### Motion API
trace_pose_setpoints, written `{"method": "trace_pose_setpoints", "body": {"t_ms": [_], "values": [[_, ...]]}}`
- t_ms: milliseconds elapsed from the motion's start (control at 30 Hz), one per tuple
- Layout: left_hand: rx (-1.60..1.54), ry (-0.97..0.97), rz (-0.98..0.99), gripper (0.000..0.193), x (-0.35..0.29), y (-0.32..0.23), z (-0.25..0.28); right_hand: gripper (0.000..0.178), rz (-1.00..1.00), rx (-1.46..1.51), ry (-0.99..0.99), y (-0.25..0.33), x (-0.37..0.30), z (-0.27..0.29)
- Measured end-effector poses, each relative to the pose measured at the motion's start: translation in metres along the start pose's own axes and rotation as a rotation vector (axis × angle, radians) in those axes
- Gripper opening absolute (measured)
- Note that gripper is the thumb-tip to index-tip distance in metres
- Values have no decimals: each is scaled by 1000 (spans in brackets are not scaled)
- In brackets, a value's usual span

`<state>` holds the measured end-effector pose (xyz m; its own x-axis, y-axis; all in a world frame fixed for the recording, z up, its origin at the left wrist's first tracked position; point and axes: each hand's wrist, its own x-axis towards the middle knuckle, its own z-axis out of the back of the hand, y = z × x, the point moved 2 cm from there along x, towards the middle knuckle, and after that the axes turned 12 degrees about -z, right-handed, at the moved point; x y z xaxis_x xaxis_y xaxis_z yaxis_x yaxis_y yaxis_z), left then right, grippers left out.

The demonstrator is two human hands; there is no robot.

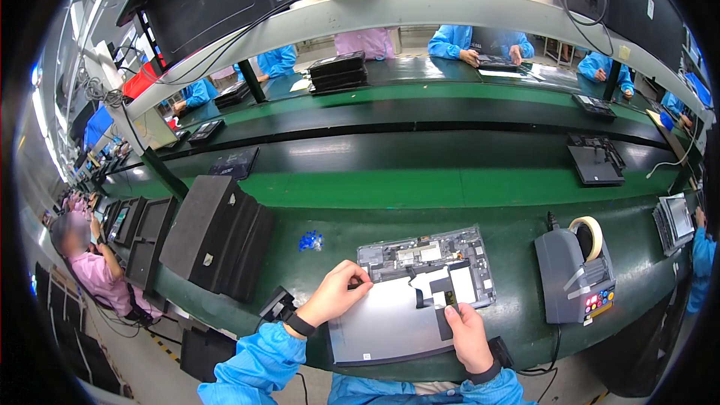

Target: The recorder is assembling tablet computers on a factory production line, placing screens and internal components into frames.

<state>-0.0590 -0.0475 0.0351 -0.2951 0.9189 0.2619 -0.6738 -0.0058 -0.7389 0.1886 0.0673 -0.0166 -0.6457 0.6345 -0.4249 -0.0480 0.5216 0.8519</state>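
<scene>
Left hand (339,294): fingers curled, fingertips close together, over the upper-left part of a gray panel (382,319); can't tell if anything's pinched. Right hand (471,336): thumb on top near the panel's right edge, by a dark strip; other fingers mostly hidden, so can't tell if it's gripping. Black band on each wrist, blue sleeves.

Panel sits lower center, overlapping the near side of an uncovered laptop (420,253) with its circuit board showing. Both on the green table (517,217).

Small pile of blue bits (310,241) left of the laptop, apart from it. Further left, stack of black trays (217,244), leaning. Right of center: gray tape dispenser (562,277), tape roll (592,237) on top, colored buttons in front. Far right: stack of thin panels (673,223).

Upper right, beyond the green strip: a dark laptop part (596,163). Top center: stack of dark laptops (337,73), co-workers in blue and pink behind.
</scene>
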Motion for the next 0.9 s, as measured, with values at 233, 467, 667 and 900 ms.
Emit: {"method": "trace_pose_setpoints", "body": {"t_ms": [233, 467, 667, 900], "values": [[-25, 12, 99, 13, 1, 4, -4, 19, 11, 3, -2, -3, 2, 0], [-412, -119, 62, 9, 7, 4, 4, 19, 18, -19, -15, -6, 5, 4], [-20, -305, 296, 15, 10, 95, 89, 16, 5, -14, 21, 0, -1, -2], [358, -297, 323, 23, 12, 137, 75, 19, 11, 0, -36, -4, 2, 2]]}}
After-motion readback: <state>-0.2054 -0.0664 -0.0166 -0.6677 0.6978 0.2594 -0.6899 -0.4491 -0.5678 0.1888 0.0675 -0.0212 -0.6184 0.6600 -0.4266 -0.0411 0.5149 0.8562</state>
